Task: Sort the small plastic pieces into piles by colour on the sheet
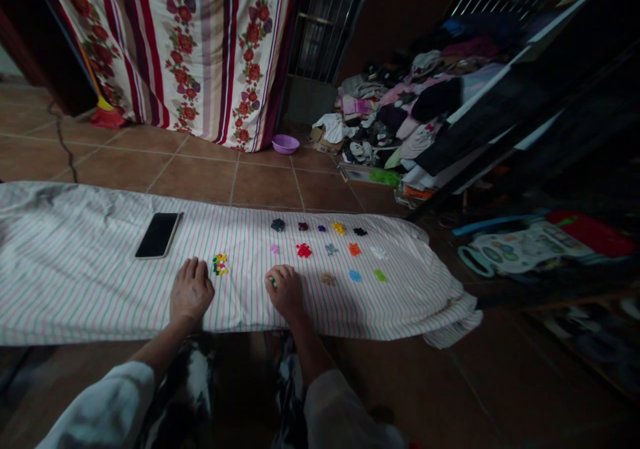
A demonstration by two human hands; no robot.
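Small coloured pieces lie in separate heaps on a striped cloth [240,309]. My left hand [192,290] rests on the cloth beside a mixed heap [220,264] of yellow, green and red pieces; its fingers are bent and look empty, but their tips are too small to read. My right hand [285,289] is closed, with a bit of green at its fingers. Beyond and right of it are single-colour heaps, among them red [303,250], pink [275,249], orange [355,249], yellow [339,228], tan [328,279], blue [355,275] and lime green [379,275].
A dark-screened phone [158,236] lies on the cloth at the left. Behind the table are a floral curtain [190,49], a purple basin [286,144] on the tiled floor and a large pile of clothes [395,112]. A dark slanted frame stands at the right.
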